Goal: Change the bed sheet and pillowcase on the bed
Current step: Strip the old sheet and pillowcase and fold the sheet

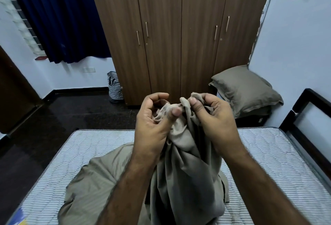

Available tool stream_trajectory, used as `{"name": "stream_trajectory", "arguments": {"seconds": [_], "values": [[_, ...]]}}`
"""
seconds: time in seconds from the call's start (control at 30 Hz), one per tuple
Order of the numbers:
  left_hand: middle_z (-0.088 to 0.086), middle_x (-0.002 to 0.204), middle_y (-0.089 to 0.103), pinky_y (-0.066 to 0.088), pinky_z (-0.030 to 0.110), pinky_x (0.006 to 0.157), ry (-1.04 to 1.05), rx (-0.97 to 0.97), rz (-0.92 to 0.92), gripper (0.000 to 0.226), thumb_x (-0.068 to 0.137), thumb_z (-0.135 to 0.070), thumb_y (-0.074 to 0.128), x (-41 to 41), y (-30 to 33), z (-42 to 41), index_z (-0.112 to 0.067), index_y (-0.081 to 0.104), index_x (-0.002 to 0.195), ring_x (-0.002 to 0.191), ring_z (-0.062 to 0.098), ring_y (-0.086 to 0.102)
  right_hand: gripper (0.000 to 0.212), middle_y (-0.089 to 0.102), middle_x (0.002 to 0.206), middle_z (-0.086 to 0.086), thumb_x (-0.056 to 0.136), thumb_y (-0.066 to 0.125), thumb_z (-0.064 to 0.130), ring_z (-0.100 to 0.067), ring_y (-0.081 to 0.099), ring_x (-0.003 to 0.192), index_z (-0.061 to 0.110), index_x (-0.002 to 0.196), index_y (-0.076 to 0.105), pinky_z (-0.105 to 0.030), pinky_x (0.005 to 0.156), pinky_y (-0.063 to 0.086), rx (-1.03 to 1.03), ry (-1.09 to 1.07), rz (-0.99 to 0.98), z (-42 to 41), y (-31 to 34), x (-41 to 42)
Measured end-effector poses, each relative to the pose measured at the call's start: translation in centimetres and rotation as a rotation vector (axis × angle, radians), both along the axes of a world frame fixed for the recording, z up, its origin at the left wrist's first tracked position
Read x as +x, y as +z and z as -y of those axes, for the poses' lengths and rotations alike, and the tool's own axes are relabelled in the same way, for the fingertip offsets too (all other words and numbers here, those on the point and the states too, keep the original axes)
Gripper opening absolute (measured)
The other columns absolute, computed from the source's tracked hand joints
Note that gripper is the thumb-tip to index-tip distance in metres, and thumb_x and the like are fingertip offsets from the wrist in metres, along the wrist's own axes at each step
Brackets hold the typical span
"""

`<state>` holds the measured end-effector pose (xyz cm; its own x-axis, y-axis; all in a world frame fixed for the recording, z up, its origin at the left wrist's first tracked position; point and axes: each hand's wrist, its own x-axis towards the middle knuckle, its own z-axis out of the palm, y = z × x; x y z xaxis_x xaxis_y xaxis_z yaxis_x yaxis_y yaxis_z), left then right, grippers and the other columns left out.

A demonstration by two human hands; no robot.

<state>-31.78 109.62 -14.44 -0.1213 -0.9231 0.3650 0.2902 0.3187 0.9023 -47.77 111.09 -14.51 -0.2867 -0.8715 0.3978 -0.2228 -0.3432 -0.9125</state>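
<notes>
Pinching a bunched edge of the crumpled olive-grey cotton bed sheet (180, 162), the right hand (213, 115) and left hand (154, 122) both curl into it. Below them it drapes over the bare striped quilted mattress (265, 153). Grabbing the wrong fold probably means spreading it crooked.
</notes>
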Motion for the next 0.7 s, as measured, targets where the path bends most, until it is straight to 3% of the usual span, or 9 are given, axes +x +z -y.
{"name": "stream_trajectory", "arguments": {"seconds": [0.1,0.17,0.23,0.3,0.4,0.43,0.5,0.57,0.7], "values": [[0.021,0.112,0.065,0.058,0.032,0.084,-0.08,0.071,-0.073,0.053,0.074,-0.022,0.088,-0.9,0.2,-0.4,-0.009,0.061,0.118,0.099,0.024,0.066,0.019,0.072,0.107,-0.006,0.1,0.061,0.032,-0.022,0.07,0.104,0.019,0.11,0.07,-0.056,0.091,0.056,-0.031,0.136,-0.01,-0.7,-0.1,0.5],[0.019,0.11,0.066,0.058,0.035,0.084,-0.066,0.07,-0.084,0.047,0.079,-0.023,0.082,-1.2,0.4,-0.2,-0.01,0.059,0.117,0.097,0.024,0.067,0.044,0.062,0.131,-0.005,0.098,0.059,0.045,-0.019,0.061,0.124,0.022,0.136,0.056,-0.05,0.103,0.051,0.011,0.337,-0.103,-1.6,-0.2,1.0],[0.022,0.113,0.064,0.056,0.037,0.082,-0.051,0.039,-0.061,0.049,0.083,-0.033,0.081,-1.5,0.9,0.2,-0.011,0.057,0.119,0.097,0.023,0.067,0.074,0.053,0.145,0.004,0.088,0.071,0.049,-0.012,0.051,0.136,0.028,0.151,0.038,-0.043,0.11,0.046,0.056,0.418,-0.227,-2.0,-0.1,0.9],[0.02,0.109,0.062,0.056,0.04,0.084,-0.102,0.052,-0.094,0.073,0.073,-0.058,0.083,-1.7,1.1,0.3,-0.012,0.054,0.122,0.099,0.024,0.066,0.085,0.059,0.139,0.012,0.079,0.084,0.042,-0.007,0.055,0.131,0.029,0.15,0.039,-0.041,0.109,0.047,0.053,0.388,-0.268,-2.0,0.5,0.4],[0.013,0.112,0.063,0.058,0.036,0.088,-0.218,0.126,-0.177,0.107,0.055,-0.074,0.081,-1.9,1.1,0.0,-0.006,0.049,0.13,0.105,0.024,0.066,0.067,0.07,0.121,0.006,0.075,0.089,0.025,-0.013,0.066,0.117,0.025,0.133,0.055,-0.044,0.102,0.053,0.022,0.322,-0.133,-1.7,1.1,-0.1],[0.014,0.116,0.065,0.059,0.034,0.088,-0.249,0.154,-0.2,0.105,0.057,-0.067,0.085,-1.8,0.7,-0.1,-0.005,0.049,0.133,0.108,0.024,0.067,0.06,0.071,0.118,0.001,0.076,0.088,0.018,-0.017,0.067,0.114,0.021,0.128,0.058,-0.046,0.101,0.054,-0.004,0.307,-0.059,-1.7,1.1,-0.2],[0.02,0.123,0.065,0.058,0.033,0.093,-0.263,0.22,-0.252,0.082,0.069,-0.036,0.092,-1.4,0.0,-0.3,-0.005,0.052,0.134,0.111,0.025,0.065,0.051,0.072,0.115,-0.008,0.078,0.085,0.006,-0.028,0.069,0.112,0.011,0.122,0.06,-0.05,0.1,0.054,-0.064,0.292,0.132,-1.6,0.7,-0.2],[0.026,0.127,0.064,0.055,0.038,0.099,-0.224,0.271,-0.26,0.055,0.081,-0.011,0.08,-1.4,-0.4,-0.9,-0.002,0.057,0.13,0.112,0.028,0.066,0.048,0.071,0.114,-0.014,0.077,0.082,0.0,-0.033,0.069,0.111,0.006,0.12,0.06,-0.049,0.097,0.054,-0.088,0.31,0.308,-1.7,0.2,-0.2],[0.024,0.116,0.071,0.053,0.046,0.1,-0.15,0.171,-0.161,0.032,0.089,-0.011,0.074,-1.9,-1.0,-2.2,0.002,0.067,0.117,0.112,0.038,0.067,0.048,0.069,0.115,-0.015,0.076,0.083,0.012,-0.03,0.067,0.109,0.011,0.12,0.062,-0.042,0.094,0.055,-0.078,0.361,0.481,-1.8,-0.4,0.3]]}}
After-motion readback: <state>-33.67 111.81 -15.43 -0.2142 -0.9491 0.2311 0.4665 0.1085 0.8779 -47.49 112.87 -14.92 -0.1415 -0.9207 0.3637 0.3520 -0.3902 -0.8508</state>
